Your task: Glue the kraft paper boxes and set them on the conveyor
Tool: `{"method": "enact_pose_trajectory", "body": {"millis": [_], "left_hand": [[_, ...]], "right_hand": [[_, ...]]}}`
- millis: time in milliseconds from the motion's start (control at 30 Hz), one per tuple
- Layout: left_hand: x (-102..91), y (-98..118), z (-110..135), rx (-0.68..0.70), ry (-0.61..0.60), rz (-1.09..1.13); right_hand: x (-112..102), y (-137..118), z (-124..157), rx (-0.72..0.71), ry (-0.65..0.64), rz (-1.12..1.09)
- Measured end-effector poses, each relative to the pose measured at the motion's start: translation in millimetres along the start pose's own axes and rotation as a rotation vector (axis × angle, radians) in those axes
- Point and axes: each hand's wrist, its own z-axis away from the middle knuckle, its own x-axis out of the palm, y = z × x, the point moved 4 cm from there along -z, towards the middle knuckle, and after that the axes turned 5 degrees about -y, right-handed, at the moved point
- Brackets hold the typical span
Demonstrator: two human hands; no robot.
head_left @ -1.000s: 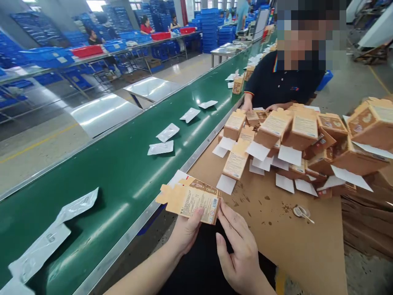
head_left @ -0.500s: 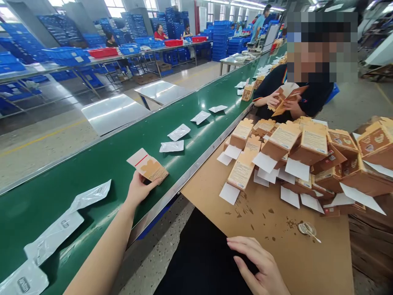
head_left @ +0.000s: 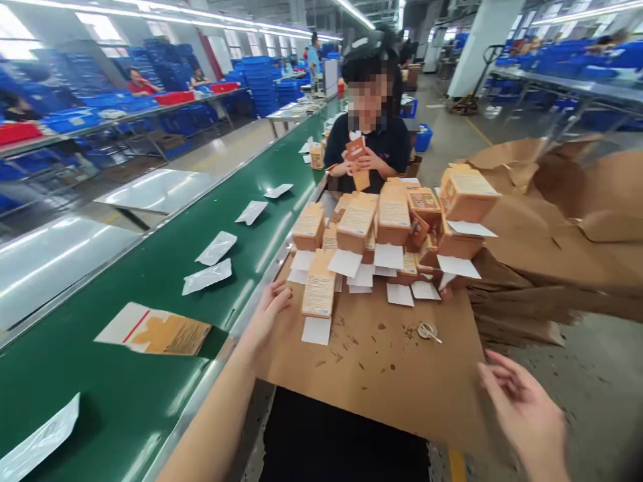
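Note:
My left hand (head_left: 270, 316) is over the near left edge of the cardboard-topped table (head_left: 362, 378), its fingers loosely bent and apart, holding nothing. Just to its right lies a small carton (head_left: 319, 288), printed side up, with a white flap hanging toward me. Beyond it is a pile of similar cartons (head_left: 355, 224), several with white flaps out. On the green conveyor belt (head_left: 151, 408), left of my arm, rests another carton (head_left: 173, 333) with a white flap and a red stripe. My right hand (head_left: 525, 408) hovers off the table's right edge, slightly blurred, fingers half curled and apart, nothing in it.
White pouches (head_left: 215, 248) lie along the belt. A small round dish (head_left: 426, 330) with a white stick sits on the table among brown stains. Across the pile a co-worker (head_left: 369, 144) holds a carton. Large brown paper sheets (head_left: 557, 221) are heaped at the right.
My left hand has let go of the carton on the belt and moved right to the table. My right hand has moved right, past the table edge. The view has turned right.

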Motion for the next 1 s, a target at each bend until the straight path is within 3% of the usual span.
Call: {"method": "enact_pose_trajectory", "body": {"millis": [67, 167, 300, 467, 567, 733, 1000], "left_hand": [[28.9, 6.0, -29.2, -0.082, -0.042, -0.029], [46.2, 7.9, -41.1, -0.134, -0.108, -0.021], [39.1, 2.5, -17.1, -0.179, -0.218, 0.049], [19.2, -17.5, 30.7, -0.194, -0.177, 0.158], [20.7, -24.6, 49.5, -0.173, -0.18, 0.146], [32.5, -22.6, 54.6, -0.159, -0.194, 0.133], [27.1, -42.1, 64.8, -0.109, -0.118, 0.168]], "right_hand": [[15.6, -8.8, -3.5, 0.048, -0.005, -0.039], [32.4, -17.9, -3.3, 0.036, -0.057, -0.104], [45.4, -24.3, -0.4, -0.037, -0.136, -0.112], [57.8, -43.9, -5.0, -0.274, -0.179, -0.022], [60.8, -55.6, -8.4, -0.446, -0.155, 0.014], [60.7, -66.1, -12.4, -0.599, -0.096, 0.094], [60.6, -75.7, -23.8, -0.642, -0.146, 0.223]]}}
